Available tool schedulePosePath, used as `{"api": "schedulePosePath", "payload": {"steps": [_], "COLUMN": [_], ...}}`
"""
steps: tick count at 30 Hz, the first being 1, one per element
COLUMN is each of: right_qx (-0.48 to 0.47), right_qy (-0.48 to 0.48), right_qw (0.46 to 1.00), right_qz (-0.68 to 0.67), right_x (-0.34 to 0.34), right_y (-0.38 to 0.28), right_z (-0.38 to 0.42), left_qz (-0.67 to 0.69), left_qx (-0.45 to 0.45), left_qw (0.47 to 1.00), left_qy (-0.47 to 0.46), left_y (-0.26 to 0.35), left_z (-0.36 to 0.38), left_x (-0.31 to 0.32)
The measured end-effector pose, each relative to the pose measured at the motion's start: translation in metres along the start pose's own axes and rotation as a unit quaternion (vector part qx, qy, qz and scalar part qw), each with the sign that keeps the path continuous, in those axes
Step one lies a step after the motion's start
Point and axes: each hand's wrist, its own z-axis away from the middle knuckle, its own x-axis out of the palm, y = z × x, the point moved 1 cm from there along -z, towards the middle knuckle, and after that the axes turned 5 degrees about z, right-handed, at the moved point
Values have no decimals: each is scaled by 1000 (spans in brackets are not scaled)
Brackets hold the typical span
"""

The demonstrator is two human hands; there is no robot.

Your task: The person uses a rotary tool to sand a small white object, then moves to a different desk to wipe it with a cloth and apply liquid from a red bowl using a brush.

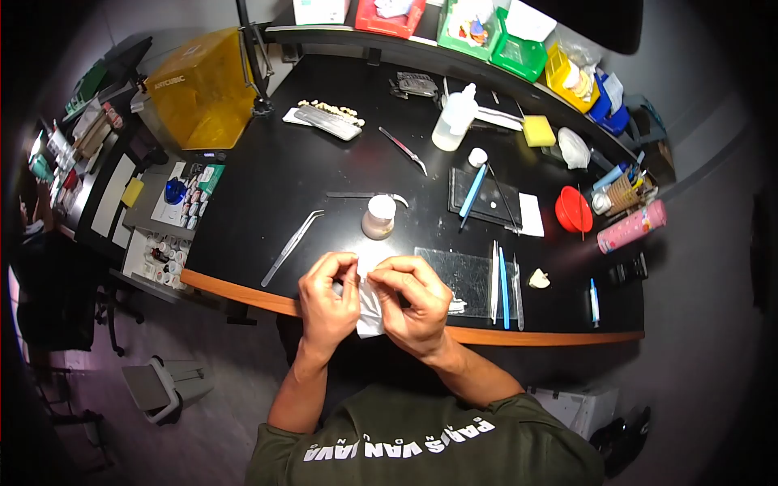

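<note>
My left hand point(328, 296) and my right hand point(413, 304) are close together at the table's front edge, both closed in a pinch. A thin, wrinkled white sheet point(369, 317) is between them, its upper part at my fingertips and its lower end past the table edge. I cannot tell whether it is paper or plastic. Just beyond my fingers stands a small jar point(378, 219) with a white lid. Metal tweezers point(290, 251) rest left of my left hand. Right of my right hand lies a scratched glass slab point(458, 275), partly covered by that hand.
On the right lie slim tools with a blue handle point(505, 287), a red bowl point(574, 209) and a pink bottle point(632, 227). Farther back are a squeeze bottle point(456, 119), a dark pad point(478, 194) and a metal tin point(328, 123). Colored bins point(519, 55) line the shelf.
</note>
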Motion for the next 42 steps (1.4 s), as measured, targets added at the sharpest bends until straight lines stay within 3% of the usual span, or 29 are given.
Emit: {"api": "schedulePosePath", "payload": {"steps": [3, 10, 13, 16, 19, 23, 27, 30, 42], "right_qx": [-15, 15, 63, 10, -18, 3, 51, 15, -32], "right_qy": [-92, -137, -151, -83, -155, -136, -27, -90, -105], "right_qw": [994, 990, 986, 995, 986, 990, 997, 994, 990], "right_qz": [48, 35, 19, 60, 52, 34, 51, 56, 88], "right_x": [6, 4, -3, -1, 5, 2, 5, 7, 1], "right_y": [-3, -11, -12, -11, -15, -16, -7, -14, -1], "right_z": [1, 4, 1, -6, -6, -12, -7, -12, -8], "left_qz": [25, 104, 60, 40, 24, 68, 107, 138, 272], "left_qx": [-13, -53, -39, -16, -6, -20, -11, -25, -137], "left_qw": [999, 993, 997, 999, 1000, 997, 994, 990, 952], "left_qy": [-23, 13, 12, 2, -1, 9, -22, 2, -33], "left_y": [-8, -10, -4, -2, -3, -4, -1, -13, -6], "left_z": [2, 4, 3, 3, 4, 4, 4, 8, 3], "left_x": [-2, -3, -5, -7, -10, -11, -16, -13, -17]}}
